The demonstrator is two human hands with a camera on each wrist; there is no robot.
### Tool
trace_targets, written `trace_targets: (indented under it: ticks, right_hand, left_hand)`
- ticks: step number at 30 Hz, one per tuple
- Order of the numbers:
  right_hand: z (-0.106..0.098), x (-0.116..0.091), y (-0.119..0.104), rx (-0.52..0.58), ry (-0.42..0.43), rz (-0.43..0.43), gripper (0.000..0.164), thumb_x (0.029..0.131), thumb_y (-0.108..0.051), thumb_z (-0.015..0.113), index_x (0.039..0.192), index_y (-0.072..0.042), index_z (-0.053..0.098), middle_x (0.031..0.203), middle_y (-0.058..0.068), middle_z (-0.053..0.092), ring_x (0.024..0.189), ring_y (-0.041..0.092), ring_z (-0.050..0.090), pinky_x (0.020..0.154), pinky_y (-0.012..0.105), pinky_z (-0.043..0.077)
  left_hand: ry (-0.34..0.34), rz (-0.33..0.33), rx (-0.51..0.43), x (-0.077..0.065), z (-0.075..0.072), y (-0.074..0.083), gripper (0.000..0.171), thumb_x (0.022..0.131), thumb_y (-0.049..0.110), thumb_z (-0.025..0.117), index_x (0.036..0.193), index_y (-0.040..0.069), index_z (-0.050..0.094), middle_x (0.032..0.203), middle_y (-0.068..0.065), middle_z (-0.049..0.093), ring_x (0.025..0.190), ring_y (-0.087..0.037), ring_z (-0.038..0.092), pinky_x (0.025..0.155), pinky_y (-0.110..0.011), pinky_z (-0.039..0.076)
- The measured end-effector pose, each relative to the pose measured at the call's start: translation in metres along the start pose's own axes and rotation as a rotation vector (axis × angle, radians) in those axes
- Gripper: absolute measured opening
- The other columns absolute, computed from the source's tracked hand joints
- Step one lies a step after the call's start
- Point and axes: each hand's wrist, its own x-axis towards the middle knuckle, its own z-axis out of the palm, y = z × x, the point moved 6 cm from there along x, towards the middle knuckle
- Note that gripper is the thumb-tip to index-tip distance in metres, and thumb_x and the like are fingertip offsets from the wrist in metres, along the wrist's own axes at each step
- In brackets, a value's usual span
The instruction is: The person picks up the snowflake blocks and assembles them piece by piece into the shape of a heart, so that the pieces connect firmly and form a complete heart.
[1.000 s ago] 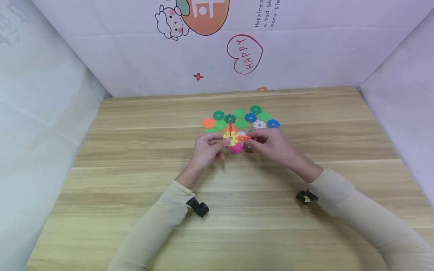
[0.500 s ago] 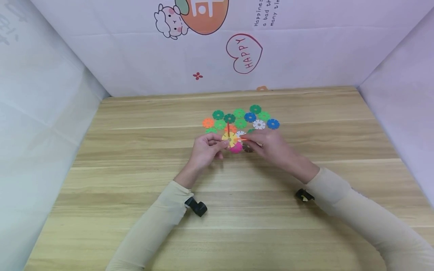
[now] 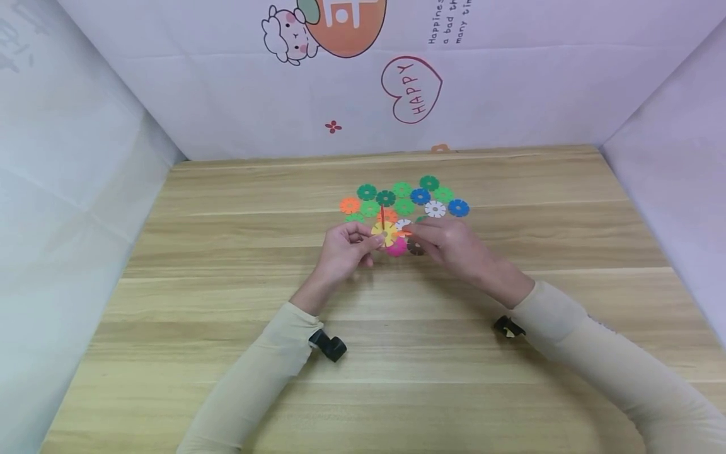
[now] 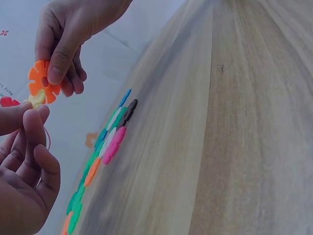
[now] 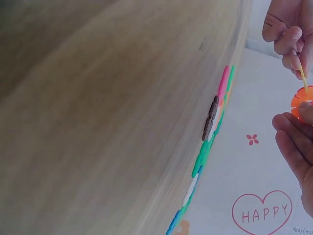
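Observation:
A yellow slotted disc [image 3: 389, 227], shaped like a flower, is pinched between thumb and fingers of my left hand [image 3: 342, 251]. A red disc [image 3: 382, 217] stands edge-on at its far rim, slotted into it. On the right, my right hand [image 3: 458, 244] pinches an orange slotted disc [image 4: 38, 78] by thumb and fingers. The orange disc is turned across the yellow one, and their rims meet in the left wrist view. Both hands are raised above the table, over the near edge of the disc group.
Several flat discs lie grouped on the wooden table [image 3: 363, 353], among them a blue disc [image 3: 458, 208], a pink disc [image 3: 396, 247] and a dark brown disc [image 5: 210, 117]. White printed cloth [image 3: 510, 94] walls the back and sides.
My right hand has moved slightly left, bringing the orange disc against the yellow disc's right rim. The left hand keeps its hold, nearly still. Discs on the table have not moved.

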Motion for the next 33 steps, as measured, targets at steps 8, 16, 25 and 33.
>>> trace_targets:
  ticks: [8,16,25,33]
  right_hand:
    - [-0.0006,-0.0006,-0.0013,0.011,0.000,-0.019,0.035,0.079,0.012,0.078,0.112,0.002,0.073,0.092,0.012,0.074,0.080,0.024,0.071,0.072,0.037,0.059]
    - [-0.0002,0.0009,-0.0040,0.036,-0.001,-0.042,0.032,0.082,0.013,0.075,0.112,0.001,0.073,0.086,0.011,0.072,0.072,0.018,0.067,0.069,0.034,0.058]
    - [-0.0002,0.0037,-0.0089,0.047,0.034,-0.033,0.025,0.081,0.012,0.077,0.104,0.001,0.075,0.074,0.005,0.066,0.062,0.013,0.060,0.059,0.027,0.054]
    - [0.0004,0.0021,-0.0092,0.056,0.003,-0.074,0.034,0.076,0.017,0.078,0.107,0.002,0.075,0.079,0.008,0.070,0.067,0.016,0.065,0.064,0.028,0.058]
  left_hand:
    - [-0.001,-0.003,0.002,-0.0006,-0.0001,0.0026,0.012,0.091,0.009,0.076,0.090,0.004,0.065,0.083,-0.011,0.074,0.048,-0.015,0.055,0.052,-0.028,0.049]
    - [-0.022,-0.009,0.018,-0.0016,-0.0015,0.0034,0.011,0.091,0.009,0.076,0.090,0.004,0.065,0.082,-0.010,0.075,0.047,-0.014,0.053,0.051,-0.026,0.047]
    - [-0.024,0.027,-0.020,-0.0042,-0.0028,0.0061,0.011,0.092,0.006,0.074,0.089,0.002,0.064,0.083,-0.013,0.074,0.044,-0.013,0.051,0.048,-0.025,0.046]
    - [-0.079,0.059,0.031,-0.0034,-0.0034,0.0102,0.011,0.092,0.001,0.072,0.086,0.001,0.063,0.081,-0.013,0.074,0.044,-0.013,0.049,0.045,-0.023,0.041]
